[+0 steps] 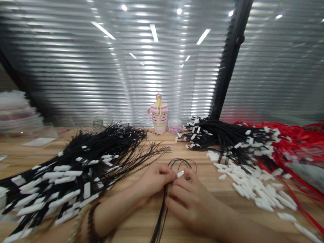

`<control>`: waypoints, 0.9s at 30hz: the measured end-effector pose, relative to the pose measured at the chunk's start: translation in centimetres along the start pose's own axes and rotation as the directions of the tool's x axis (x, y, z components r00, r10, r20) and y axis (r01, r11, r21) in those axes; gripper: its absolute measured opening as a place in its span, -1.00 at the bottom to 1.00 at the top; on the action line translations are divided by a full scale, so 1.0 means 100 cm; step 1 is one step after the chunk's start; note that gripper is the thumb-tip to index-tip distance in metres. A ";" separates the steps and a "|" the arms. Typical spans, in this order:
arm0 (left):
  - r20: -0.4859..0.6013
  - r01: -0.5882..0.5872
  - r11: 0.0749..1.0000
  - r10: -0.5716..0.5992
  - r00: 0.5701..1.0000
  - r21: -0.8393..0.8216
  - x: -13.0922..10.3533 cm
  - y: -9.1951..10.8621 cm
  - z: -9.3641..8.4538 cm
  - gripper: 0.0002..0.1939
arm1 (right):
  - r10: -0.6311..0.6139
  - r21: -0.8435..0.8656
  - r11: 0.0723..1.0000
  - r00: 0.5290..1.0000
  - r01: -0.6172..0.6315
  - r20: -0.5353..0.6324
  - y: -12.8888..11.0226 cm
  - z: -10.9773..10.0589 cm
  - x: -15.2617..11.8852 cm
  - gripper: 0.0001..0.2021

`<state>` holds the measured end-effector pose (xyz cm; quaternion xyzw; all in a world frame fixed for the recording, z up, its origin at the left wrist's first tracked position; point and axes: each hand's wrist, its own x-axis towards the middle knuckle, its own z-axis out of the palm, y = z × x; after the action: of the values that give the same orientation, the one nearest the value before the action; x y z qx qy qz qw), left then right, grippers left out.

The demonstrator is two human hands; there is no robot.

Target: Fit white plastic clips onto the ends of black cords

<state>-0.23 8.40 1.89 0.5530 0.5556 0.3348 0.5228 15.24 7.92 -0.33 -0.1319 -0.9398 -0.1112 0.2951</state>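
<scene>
Many black cords [108, 136], wooden table [138, 224], blinds [162, 71]

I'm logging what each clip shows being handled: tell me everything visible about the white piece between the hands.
The white piece looks small, narrow and oblong, perhaps plastic. It tilts slightly, its right end higher in the picture, pinched between the fingertips of the left hand and right hand over the wooden table. Fingers cover its ends, so its full length is hidden. Black cords loop and trail nearby.

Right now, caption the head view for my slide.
Left hand and right hand holding a white piece, black cords between them.
</scene>
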 end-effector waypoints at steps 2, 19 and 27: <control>-0.002 0.010 0.998 -0.010 1.000 -0.054 0.000 0.000 0.000 -0.76 | -0.019 -0.083 0.996 1.000 0.020 0.005 -0.003 0.000 0.001 -0.85; -0.021 -0.053 0.995 0.052 0.998 -0.079 0.005 -0.006 -0.004 -0.73 | 0.575 0.607 0.696 0.804 -0.384 -0.151 0.014 -0.019 0.013 -0.83; -0.073 0.074 0.980 -0.088 0.993 -0.183 0.006 0.002 -0.002 -0.71 | 0.854 0.881 0.369 0.481 -0.296 -0.197 0.042 -0.074 0.028 -0.82</control>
<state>-0.26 9.01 1.96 0.4664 0.5657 0.3841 0.5612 18.24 10.21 7.81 -0.2979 -0.6056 0.3717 0.6374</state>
